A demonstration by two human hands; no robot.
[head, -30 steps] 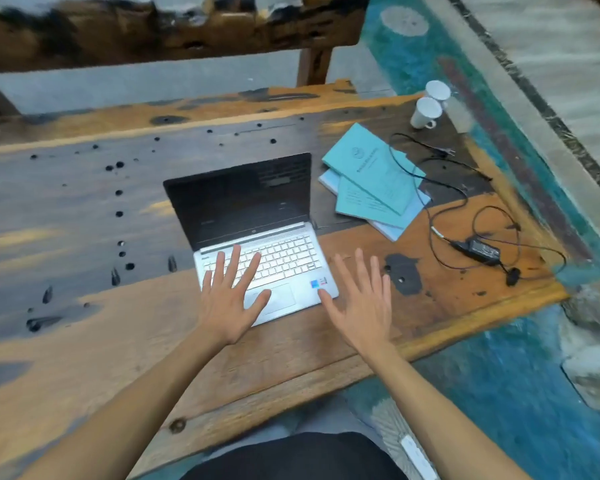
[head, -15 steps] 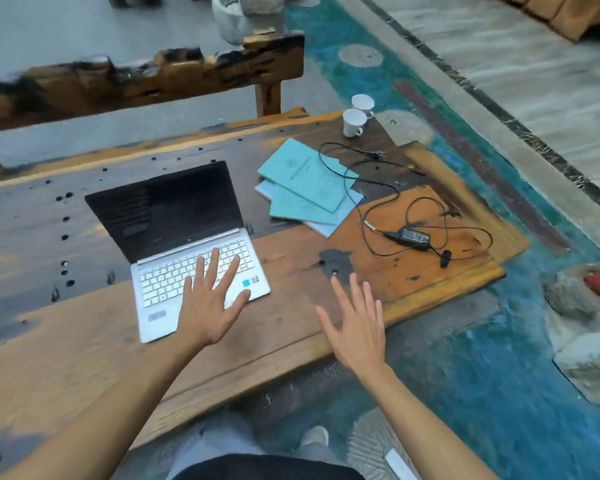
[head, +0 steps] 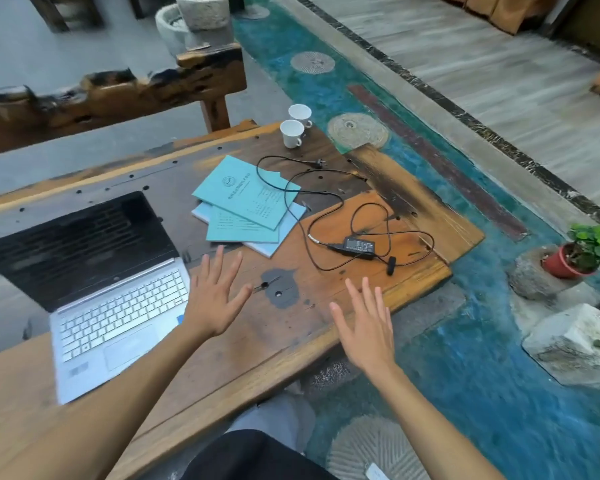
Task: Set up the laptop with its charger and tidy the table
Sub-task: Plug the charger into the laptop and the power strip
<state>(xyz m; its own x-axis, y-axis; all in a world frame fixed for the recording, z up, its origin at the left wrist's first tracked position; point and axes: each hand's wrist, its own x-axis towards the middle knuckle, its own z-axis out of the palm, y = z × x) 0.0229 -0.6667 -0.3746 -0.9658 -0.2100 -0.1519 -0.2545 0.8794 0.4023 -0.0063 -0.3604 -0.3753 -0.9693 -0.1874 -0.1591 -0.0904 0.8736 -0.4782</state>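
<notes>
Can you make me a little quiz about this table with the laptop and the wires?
1. True or false: the charger brick is plugged into the laptop.
2. How many white cups stand at the table's far edge?
3. What lies under part of the charger cable: A) teal booklets, B) a plate, C) a phone?

Key: 1. False, it lies apart with its cable loose. 2. Two. 3. A.

Both hands, left hand and right hand, hold nothing.

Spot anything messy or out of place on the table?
The charger lies unplugged, its cable sprawling in loose loops, one strand across the teal booklets, which sit fanned and askew. The laptop and cups look fine.
</notes>
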